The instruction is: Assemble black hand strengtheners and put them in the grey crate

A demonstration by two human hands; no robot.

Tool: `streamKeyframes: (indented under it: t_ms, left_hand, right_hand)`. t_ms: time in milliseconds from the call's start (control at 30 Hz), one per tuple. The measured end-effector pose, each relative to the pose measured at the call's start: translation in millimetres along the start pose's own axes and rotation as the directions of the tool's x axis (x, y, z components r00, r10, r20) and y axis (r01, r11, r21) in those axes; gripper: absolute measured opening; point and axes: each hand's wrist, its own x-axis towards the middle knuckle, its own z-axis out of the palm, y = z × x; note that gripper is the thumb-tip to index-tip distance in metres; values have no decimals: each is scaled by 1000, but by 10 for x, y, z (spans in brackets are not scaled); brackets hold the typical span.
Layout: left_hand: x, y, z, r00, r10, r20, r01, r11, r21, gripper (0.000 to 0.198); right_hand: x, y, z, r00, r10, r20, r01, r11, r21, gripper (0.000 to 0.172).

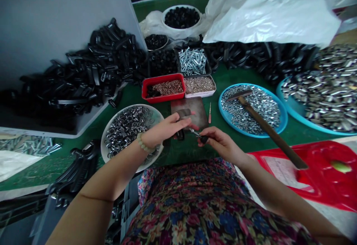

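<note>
The left hand (pixel 164 130) and right hand (pixel 223 144) are close together at lower centre, fingers curled, nearly meeting above the green workbench (pixel 186 152). The left hand grips a black part (pixel 180 134), mostly hidden by its fingers. The right hand pinches a small metal fitting (pixel 196 133) with a dark end, just beside that part.

Just beyond lie a dark metal plate (pixel 189 111) and a slim red-handled tool (pixel 209 113). A white plate of steel rings (pixel 125 131) sits under the left wrist. At right, a hammer (pixel 264 126) lies across a blue tray of hex nuts (pixel 252 107). A red tray of screws (pixel 163 87) stands at upper centre, and a heap of black plastic parts (pixel 83 70) fills the upper left.
</note>
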Motion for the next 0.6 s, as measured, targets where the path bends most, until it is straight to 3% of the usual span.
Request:
streamKeyframes:
  t_ms: [67, 100, 167, 233, 333, 433, 500, 600]
  left_hand:
    - [-39, 22, -3, 994, 52, 99, -38, 990, -139, 58]
    - [-59, 29, -8, 993, 79, 83, -61, 979, -197, 57]
    - [-82, 6, -18, 997, 55, -48, -65, 963, -261, 49]
    - [-67, -81, -12, 985, -43, -167, -7, 957, -291, 41]
    - [2, -270, 53, 948, -119, -296, 28, 955, -295, 45]
    - [68, -395, 177, 911, -175, -373, 42, 940, -339, 46]
    - [92, -418, 260, 902, -190, -387, 31, 924, -381, 45]
    - [99, -413, 326, 923, -152, -352, 7, 925, -381, 44]
  right_hand:
    - [8, 12, -5, 1000, -14, 1, 14, 989, -146, 19]
    - [15, 13, -12, 999, -31, -10, 28, 973, -230, 20]
    - [33, 1, -31, 996, -85, -24, 68, 914, -400, 23]
    - [51, -30, -43, 987, -159, -14, 127, 840, -528, 25]
    - [73, -86, -22, 962, -274, 11, 225, 765, -604, 28]
    - [85, -119, 59, 944, -330, 12, 274, 763, -585, 29]
    - [90, -116, 130, 954, -294, -50, 230, 831, -506, 26]
    - [83, -90, 203, 976, -145, -165, 116, 977, -177, 17]
